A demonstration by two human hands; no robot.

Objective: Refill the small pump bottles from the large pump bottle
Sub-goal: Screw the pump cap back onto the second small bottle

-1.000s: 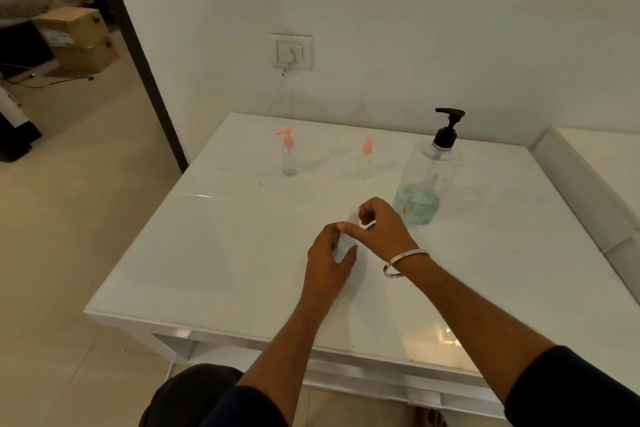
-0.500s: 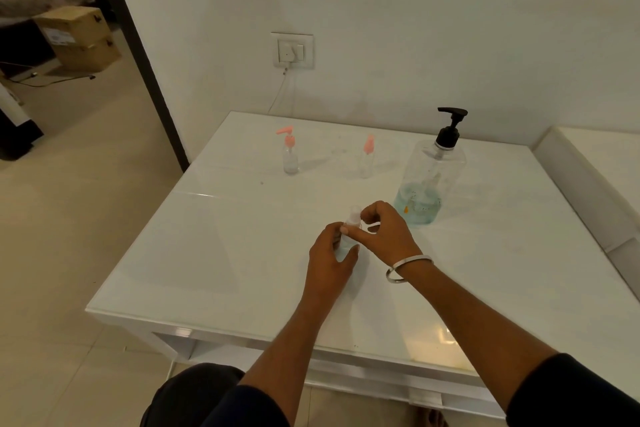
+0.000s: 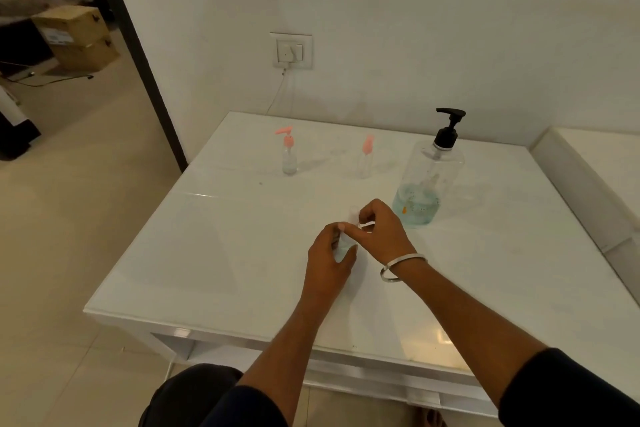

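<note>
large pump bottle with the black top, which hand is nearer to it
Right. The right hand is just in front-left of the large pump bottle, at the small bottle's top; the left hand grips its body, farther left.

I am reaching both bare forearms forward from dark sleeves, the hands meeting in front of me. My left hand (image 3: 327, 253) is curling its fingers and thumb closed around something small, knuckles toward me. My right hand (image 3: 379, 230) is arching over it, pinching with its fingertips (image 3: 360, 218), wrist bent.
</note>
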